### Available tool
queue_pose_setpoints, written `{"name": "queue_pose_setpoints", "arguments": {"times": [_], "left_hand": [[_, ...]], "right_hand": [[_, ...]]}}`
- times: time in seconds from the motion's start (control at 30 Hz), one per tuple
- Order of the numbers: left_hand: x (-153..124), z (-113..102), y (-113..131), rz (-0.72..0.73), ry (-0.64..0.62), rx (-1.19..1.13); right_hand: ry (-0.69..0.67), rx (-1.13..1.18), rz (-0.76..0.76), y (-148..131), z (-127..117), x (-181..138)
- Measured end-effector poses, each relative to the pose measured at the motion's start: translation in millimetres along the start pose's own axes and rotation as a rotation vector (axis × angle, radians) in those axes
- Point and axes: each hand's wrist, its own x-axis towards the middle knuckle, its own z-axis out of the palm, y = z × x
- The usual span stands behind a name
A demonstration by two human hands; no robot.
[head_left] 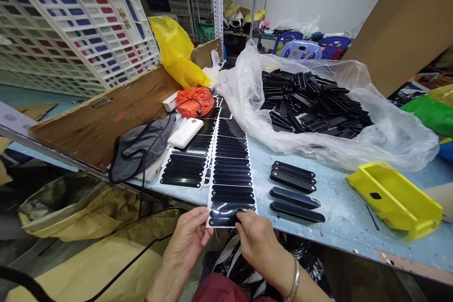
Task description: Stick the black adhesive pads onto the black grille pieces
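Right hand (260, 236) pinches the nearest black sticker (226, 220) at the sheet's near edge, grip clenched on it; left hand (189, 240) grasps the sticker sheet (230, 170) corner; advisable to peel low and slow, sheet held flat; the sheet runs far along the desk (339, 198); moulded black strips (295, 193) lie right.

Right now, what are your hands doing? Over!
Left hand pinching the near edge of the sticker sheet. Right hand fingertips on its last black sticker. Four black plastic strips beside it, nothing in between.
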Motion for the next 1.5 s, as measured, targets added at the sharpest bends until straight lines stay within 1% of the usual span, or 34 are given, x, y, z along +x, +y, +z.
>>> {"name": "queue_pose_setpoints", "arguments": {"times": [0.13,0.23,0.3,0.4,0.53,0.7,0.77,0.83,0.9,0.93,0.97,1.03,1.07,1.17,1.23,1.3,1.37,1.4,1.43,1.5], "left_hand": [[-1,0,-1,0.031,-0.003,0.051],[-2,1,-2,0.049,0.023,0.082],[-2,2,-3,0.056,0.039,0.105],[-3,6,-2,0.061,0.028,0.134],[-6,15,-1,0.092,0.027,0.161],[-4,23,-3,0.104,-0.006,0.226],[0,21,-6,0.126,0.031,0.253],[5,15,-9,0.151,0.11,0.277],[9,8,-13,0.166,0.178,0.311],[10,6,-15,0.169,0.195,0.332],[11,4,-16,0.169,0.203,0.352],[11,3,-16,0.168,0.204,0.388],[11,3,-16,0.166,0.206,0.404],[10,2,-11,0.169,0.235,0.467],[7,0,-6,0.233,0.288,0.531],[2,-1,1,0.355,0.364,0.605],[-2,6,7,0.445,0.38,0.636],[-3,14,8,0.444,0.341,0.621],[-4,25,9,0.404,0.269,0.584],[-4,53,6,0.228,0.071,0.477]], "right_hand": [[0.002,0.142,-0.018,-13,3,4],[0.007,0.195,0.007,-19,9,5],[0.024,0.225,0.031,-20,13,7],[0.043,0.289,0.09,-20,14,11],[0.02,0.34,0.194,-21,8,18],[0.074,0.359,0.186,-20,9,26],[0.114,0.402,0.182,-17,12,27],[0.141,0.477,0.197,-10,11,25],[0.134,0.562,0.223,1,0,18],[0.119,0.599,0.239,10,-11,13],[0.103,0.635,0.267,20,-26,6],[0.073,0.698,0.352,43,-62,-10],[0.09,0.728,0.398,55,-82,-19],[0.242,0.743,0.531,89,-134,-44],[0.372,0.748,0.564,103,-154,-57],[0.479,0.759,0.555,108,-163,-64],[0.528,0.755,0.51,105,-162,-66],[0.535,0.742,0.471,101,-160,-64],[0.537,0.721,0.42,95,-157,-62],[0.529,0.649,0.282,83,-152,-54]]}}
